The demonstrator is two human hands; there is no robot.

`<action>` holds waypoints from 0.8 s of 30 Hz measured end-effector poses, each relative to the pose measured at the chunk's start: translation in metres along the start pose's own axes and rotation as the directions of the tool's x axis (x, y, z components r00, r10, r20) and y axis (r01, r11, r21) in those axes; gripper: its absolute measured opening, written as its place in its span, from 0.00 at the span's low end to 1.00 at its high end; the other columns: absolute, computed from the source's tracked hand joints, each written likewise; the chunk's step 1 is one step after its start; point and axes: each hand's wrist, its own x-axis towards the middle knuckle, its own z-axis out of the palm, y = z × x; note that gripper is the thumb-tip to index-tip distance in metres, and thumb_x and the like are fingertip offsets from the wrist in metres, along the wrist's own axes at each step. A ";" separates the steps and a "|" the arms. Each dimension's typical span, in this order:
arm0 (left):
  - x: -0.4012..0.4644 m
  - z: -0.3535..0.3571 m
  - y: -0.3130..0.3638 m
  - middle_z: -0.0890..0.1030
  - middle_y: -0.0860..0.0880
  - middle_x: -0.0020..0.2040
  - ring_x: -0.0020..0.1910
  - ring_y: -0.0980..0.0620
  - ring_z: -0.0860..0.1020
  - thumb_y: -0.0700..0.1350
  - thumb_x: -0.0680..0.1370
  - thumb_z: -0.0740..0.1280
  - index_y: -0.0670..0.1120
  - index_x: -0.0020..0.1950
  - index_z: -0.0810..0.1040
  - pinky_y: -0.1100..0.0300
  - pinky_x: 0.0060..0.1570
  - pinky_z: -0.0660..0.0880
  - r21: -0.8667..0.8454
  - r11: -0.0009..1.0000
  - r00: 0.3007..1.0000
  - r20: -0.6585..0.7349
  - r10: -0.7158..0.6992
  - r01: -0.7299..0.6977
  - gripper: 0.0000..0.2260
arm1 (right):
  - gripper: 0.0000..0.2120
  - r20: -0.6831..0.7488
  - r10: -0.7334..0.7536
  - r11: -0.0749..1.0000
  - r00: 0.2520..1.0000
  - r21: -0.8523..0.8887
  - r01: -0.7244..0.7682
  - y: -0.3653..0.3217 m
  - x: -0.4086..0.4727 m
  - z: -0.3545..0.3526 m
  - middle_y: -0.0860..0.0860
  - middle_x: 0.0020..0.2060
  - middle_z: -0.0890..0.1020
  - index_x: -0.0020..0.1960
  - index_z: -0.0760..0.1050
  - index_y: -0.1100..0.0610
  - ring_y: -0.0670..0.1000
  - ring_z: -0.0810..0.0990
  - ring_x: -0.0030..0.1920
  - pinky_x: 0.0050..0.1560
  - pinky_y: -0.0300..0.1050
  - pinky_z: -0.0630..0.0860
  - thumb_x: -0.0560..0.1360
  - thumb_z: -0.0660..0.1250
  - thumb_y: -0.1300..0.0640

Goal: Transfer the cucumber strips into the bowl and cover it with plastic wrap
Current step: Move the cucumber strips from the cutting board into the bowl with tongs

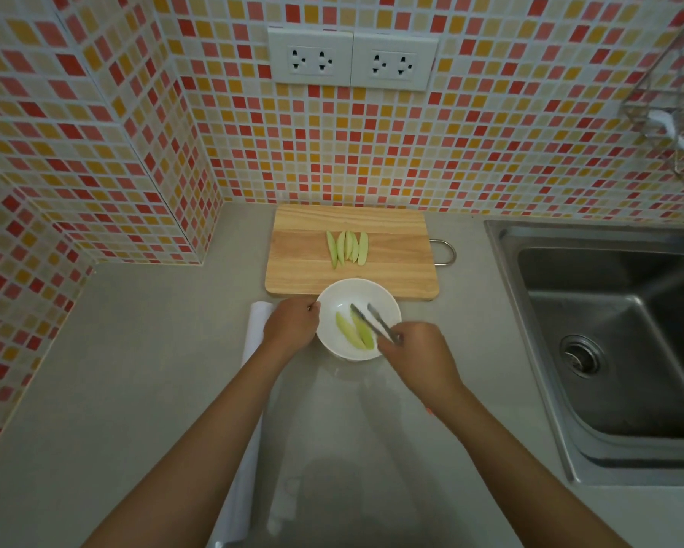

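- Head cam looks straight down at my grey countertop [142,369], tucked into a corner of red, orange and cream mosaic tile.
- My left hand [291,326] is curled against the left rim of the white bowl [376,296], fingers touching the edge and steadying it.
- My right hand [419,355] is closed around the handle end of a pair of metal tongs [374,320]. The tips are parted and sit over the inside of the bowl, nothing pinched between them.
- Two or three cucumber strips [354,330] already lie in the bowl, just under and left of the tong tips.
- A little row of more strips [347,248] is lined up on the wooden cutting board [301,267], roughly five, though they overlap so I can't count for sure.
- The bowl sits right in front of the board, its far rim overlapping the board's near edge.
- A roll of plastic wrap [253,389] lies on the counter along my left forearm, partly hidden under it.
- A steel sink [617,350] is off to the right, and two white wall sockets [352,59] sit above the board.
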 end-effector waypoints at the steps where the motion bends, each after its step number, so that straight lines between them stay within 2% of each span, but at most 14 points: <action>1: 0.000 0.000 0.000 0.83 0.44 0.50 0.49 0.44 0.79 0.48 0.82 0.55 0.43 0.55 0.81 0.50 0.51 0.77 0.006 1.000 1.000 -0.003 0.003 -0.003 0.16 | 0.17 -0.042 0.012 0.999 0.999 0.031 -0.011 -0.002 0.013 -0.004 0.52 0.24 0.69 0.29 0.70 0.61 0.53 0.70 0.28 0.29 0.44 0.62 0.73 0.66 0.54; 4: 0.000 0.001 0.001 0.83 0.44 0.51 0.50 0.44 0.79 0.47 0.82 0.55 0.44 0.57 0.81 0.50 0.50 0.77 0.006 1.000 1.000 -0.012 0.005 -0.005 0.16 | 0.20 -0.127 0.065 0.997 0.990 0.052 -0.059 -0.015 0.066 -0.011 0.49 0.24 0.65 0.26 0.61 0.55 0.51 0.67 0.28 0.25 0.41 0.55 0.73 0.66 0.56; 7: 0.001 0.001 0.001 0.83 0.44 0.50 0.50 0.44 0.79 0.47 0.82 0.55 0.43 0.55 0.81 0.49 0.51 0.76 0.008 1.000 1.000 -0.011 -0.002 0.002 0.16 | 0.15 -0.116 0.088 0.996 0.989 -0.007 -0.089 -0.025 0.111 -0.005 0.49 0.28 0.70 0.31 0.66 0.59 0.54 0.73 0.35 0.26 0.41 0.59 0.74 0.66 0.59; 10: 0.001 0.001 0.001 0.83 0.44 0.49 0.49 0.43 0.79 0.47 0.82 0.55 0.41 0.52 0.80 0.49 0.49 0.76 0.018 1.000 1.000 -0.007 -0.006 0.006 0.16 | 0.06 -0.081 0.108 0.993 0.991 -0.037 -0.112 -0.029 0.132 0.004 0.54 0.39 0.79 0.41 0.75 0.61 0.57 0.78 0.42 0.34 0.43 0.66 0.75 0.65 0.60; 12: 0.002 0.002 0.001 0.83 0.44 0.49 0.48 0.43 0.79 0.47 0.82 0.55 0.41 0.51 0.80 0.50 0.48 0.75 0.022 1.000 1.000 -0.012 0.000 0.000 0.16 | 0.06 -0.079 0.108 0.992 0.991 -0.052 -0.112 -0.030 0.137 0.008 0.56 0.41 0.79 0.39 0.73 0.61 0.57 0.79 0.44 0.36 0.44 0.67 0.75 0.65 0.61; 15: 0.001 0.002 0.000 0.83 0.45 0.49 0.49 0.44 0.79 0.48 0.82 0.55 0.42 0.52 0.80 0.52 0.47 0.75 0.019 1.000 1.000 -0.023 0.006 -0.006 0.16 | 0.16 -0.084 0.086 0.986 0.993 -0.138 -0.097 -0.032 0.138 0.014 0.53 0.33 0.73 0.30 0.63 0.57 0.57 0.78 0.42 0.34 0.43 0.66 0.73 0.65 0.63; 17: 0.000 0.003 0.000 0.82 0.45 0.49 0.49 0.44 0.79 0.48 0.82 0.55 0.43 0.52 0.80 0.51 0.48 0.75 0.014 1.000 1.000 -0.025 0.011 -0.010 0.16 | 0.17 -0.087 0.077 0.985 0.993 -0.151 -0.090 -0.030 0.136 0.013 0.52 0.31 0.71 0.29 0.62 0.56 0.56 0.75 0.39 0.34 0.43 0.66 0.73 0.63 0.65; 20: 0.000 0.002 0.001 0.82 0.44 0.47 0.48 0.43 0.79 0.48 0.82 0.55 0.41 0.50 0.80 0.52 0.46 0.75 0.023 1.000 1.000 -0.027 0.003 -0.003 0.16 | 0.18 -0.116 0.072 0.996 0.991 -0.048 -0.078 -0.027 0.125 0.003 0.52 0.31 0.72 0.28 0.62 0.56 0.54 0.73 0.35 0.30 0.42 0.62 0.74 0.63 0.64; 22: 0.001 0.001 0.001 0.82 0.44 0.47 0.48 0.43 0.79 0.48 0.82 0.55 0.41 0.50 0.80 0.52 0.46 0.74 0.033 0.999 1.000 -0.026 0.001 0.000 0.16 | 0.20 -0.158 0.068 0.996 0.985 0.072 -0.057 -0.025 0.107 -0.005 0.50 0.25 0.67 0.26 0.61 0.56 0.51 0.68 0.29 0.25 0.42 0.56 0.73 0.64 0.63; 24: 0.001 0.001 0.001 0.82 0.44 0.47 0.48 0.43 0.79 0.48 0.82 0.56 0.41 0.49 0.79 0.54 0.44 0.72 0.034 0.999 1.000 -0.026 0.001 0.000 0.16 | 0.22 -0.157 0.048 0.989 0.986 0.146 -0.025 -0.022 0.080 -0.011 0.49 0.22 0.62 0.25 0.59 0.56 0.48 0.61 0.25 0.25 0.42 0.53 0.73 0.65 0.61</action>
